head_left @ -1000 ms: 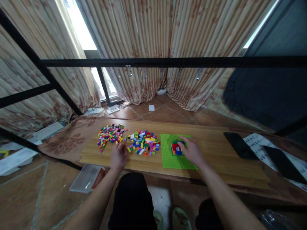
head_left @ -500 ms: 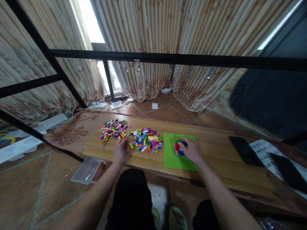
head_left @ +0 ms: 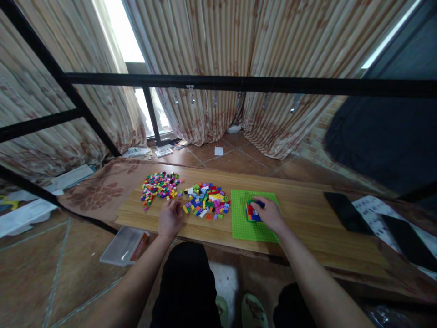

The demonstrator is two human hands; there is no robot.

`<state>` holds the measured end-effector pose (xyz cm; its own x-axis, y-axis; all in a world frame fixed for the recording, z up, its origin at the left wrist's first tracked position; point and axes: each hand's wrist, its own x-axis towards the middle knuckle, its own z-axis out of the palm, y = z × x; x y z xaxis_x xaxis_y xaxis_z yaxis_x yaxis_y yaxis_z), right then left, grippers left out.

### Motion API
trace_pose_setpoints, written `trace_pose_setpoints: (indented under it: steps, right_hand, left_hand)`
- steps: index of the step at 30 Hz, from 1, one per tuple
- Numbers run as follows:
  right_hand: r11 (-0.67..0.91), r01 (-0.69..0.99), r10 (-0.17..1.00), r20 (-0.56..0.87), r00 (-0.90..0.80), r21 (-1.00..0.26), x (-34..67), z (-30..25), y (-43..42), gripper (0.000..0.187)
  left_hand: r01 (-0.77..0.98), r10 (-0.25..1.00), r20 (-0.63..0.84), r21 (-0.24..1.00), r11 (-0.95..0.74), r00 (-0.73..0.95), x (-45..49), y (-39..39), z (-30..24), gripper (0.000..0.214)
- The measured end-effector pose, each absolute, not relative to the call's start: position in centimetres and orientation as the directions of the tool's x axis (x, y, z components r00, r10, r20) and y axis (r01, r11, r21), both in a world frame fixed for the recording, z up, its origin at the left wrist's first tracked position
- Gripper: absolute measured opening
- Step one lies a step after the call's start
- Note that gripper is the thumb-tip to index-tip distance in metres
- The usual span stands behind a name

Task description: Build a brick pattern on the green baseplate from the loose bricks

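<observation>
A green baseplate [head_left: 243,223] lies on the wooden board [head_left: 307,228]. On it sits a small block of red, blue and green bricks [head_left: 251,212]. My right hand [head_left: 269,214] rests on that block, fingers curled over its right side and pressing on it. My left hand [head_left: 170,217] lies on the board with fingers curled, just left of a pile of larger mixed-colour bricks [head_left: 206,201]. A pile of small mixed-colour bricks [head_left: 160,185] lies farther left.
Two dark phones [head_left: 346,212] [head_left: 406,235] lie at the right, one on printed paper. A clear plastic box [head_left: 124,246] sits on the tiled floor below the board. A black metal frame [head_left: 239,84] crosses in front of curtains.
Both hands stay in place; my right hand's fingers shifted slightly on the brick block. The camera moved a little.
</observation>
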<state>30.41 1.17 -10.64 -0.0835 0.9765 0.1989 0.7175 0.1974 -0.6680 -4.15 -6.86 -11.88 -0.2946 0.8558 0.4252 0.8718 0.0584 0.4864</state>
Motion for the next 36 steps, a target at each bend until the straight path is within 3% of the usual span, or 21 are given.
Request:
trace_pose_setpoints:
  steps: [14, 23, 27, 36]
  right_hand:
    - [0.184, 0.574, 0.982, 0.175, -0.070, -0.798, 30.4, -10.9, 1.7, 0.030]
    - [0.156, 0.428, 0.973, 0.213, 0.089, -0.890, 32.2, -10.7, 2.4, 0.049]
    - [0.166, 0.481, 0.953, 0.265, 0.145, -0.861, 32.4, -10.0, 2.5, 0.051]
    - [0.202, 0.685, 0.946, 0.320, 0.048, -0.700, 29.1, -10.6, 1.7, 0.034]
  left_hand:
    - [0.872, 0.855, 0.421, 0.484, 0.071, -0.303, -4.0, -7.1, -11.3, 0.016]
    - [0.873, 0.848, 0.443, 0.486, 0.045, -0.291, -4.1, -7.1, -11.2, 0.014]
    - [0.880, 0.851, 0.442, 0.473, 0.048, -0.284, -4.2, -7.0, -11.3, 0.014]
    - [0.894, 0.857, 0.431, 0.441, 0.074, -0.283, -4.3, -6.9, -11.4, 0.014]
